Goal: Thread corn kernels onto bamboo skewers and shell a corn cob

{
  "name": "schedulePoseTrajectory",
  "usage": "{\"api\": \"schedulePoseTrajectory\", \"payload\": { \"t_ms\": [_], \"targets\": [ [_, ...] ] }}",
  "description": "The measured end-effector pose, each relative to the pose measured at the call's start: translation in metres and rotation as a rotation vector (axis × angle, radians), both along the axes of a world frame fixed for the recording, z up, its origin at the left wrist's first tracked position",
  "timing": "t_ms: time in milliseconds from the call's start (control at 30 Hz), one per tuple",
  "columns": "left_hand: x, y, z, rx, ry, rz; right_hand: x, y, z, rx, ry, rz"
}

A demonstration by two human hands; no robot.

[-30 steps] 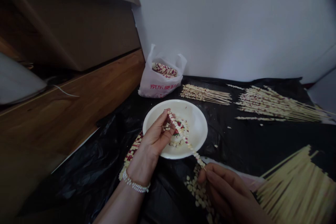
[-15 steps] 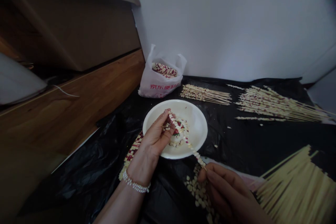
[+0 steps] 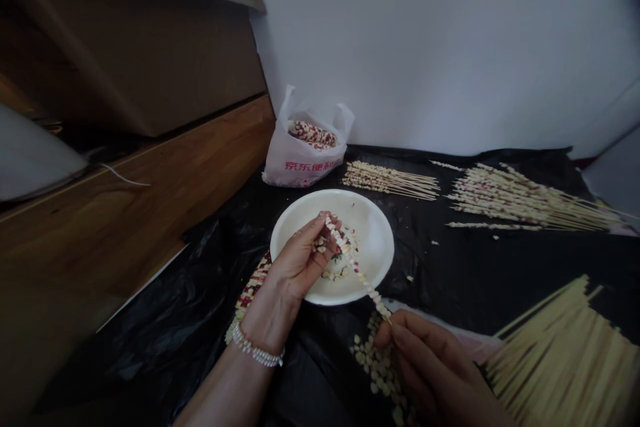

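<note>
Your left hand (image 3: 306,255) and right hand (image 3: 434,355) pinch a knobbly cream-and-maroon skewer (image 3: 355,268); red "京东便利" marks the white plastic bag (image 3: 278,155).

The left hand (image 3: 303,253) reaches over the near left part of the white bowl (image 3: 377,240), fingers curled, its forearm (image 3: 225,383) slanting up from below, while the right hand (image 3: 435,357), on the bowl's near right, pinches its fingertips together.
</note>
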State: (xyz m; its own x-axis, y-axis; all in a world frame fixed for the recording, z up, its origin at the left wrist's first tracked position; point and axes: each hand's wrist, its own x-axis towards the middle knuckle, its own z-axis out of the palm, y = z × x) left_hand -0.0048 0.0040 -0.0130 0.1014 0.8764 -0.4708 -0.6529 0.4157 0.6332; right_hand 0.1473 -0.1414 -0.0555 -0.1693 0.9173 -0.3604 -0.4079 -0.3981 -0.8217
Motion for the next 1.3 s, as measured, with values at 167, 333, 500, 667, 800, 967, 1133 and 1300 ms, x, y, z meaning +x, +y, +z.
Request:
{"api": "schedulePoseTrajectory", "payload": {
  "t_ms": [167,333,500,667,800,967,1133,1300],
  "targets": [
    [0.000,0.001,0.005,-0.035,-0.102,-0.010,0.001,0.002,-0.001,-0.003,-0.005,-0.008],
    [-0.003,0.001,0.008,-0.068,-0.155,-0.028,0.002,0.003,-0.002,0.007,0.030,0.034],
    [-0.003,0.000,0.008,-0.090,-0.177,-0.026,0.002,0.005,0.003,0.019,0.029,0.032],
    [-0.002,0.001,0.012,-0.122,-0.204,-0.002,0.003,0.007,0.017,0.000,0.065,0.055],
    [-0.003,0.003,0.012,-0.122,-0.219,-0.053,0.014,0.005,0.034,0.000,0.152,-0.006],
    [-0.004,0.007,0.011,-0.133,-0.178,-0.064,0.028,0.008,0.054,0.015,0.070,-0.043],
    [-0.006,0.009,0.007,-0.144,-0.216,-0.079,0.031,0.029,0.057,0.070,-0.054,-0.071],
    [-0.006,0.008,0.006,-0.153,-0.241,-0.101,0.042,0.060,0.055,0.099,-0.156,-0.119]
  ]
}}
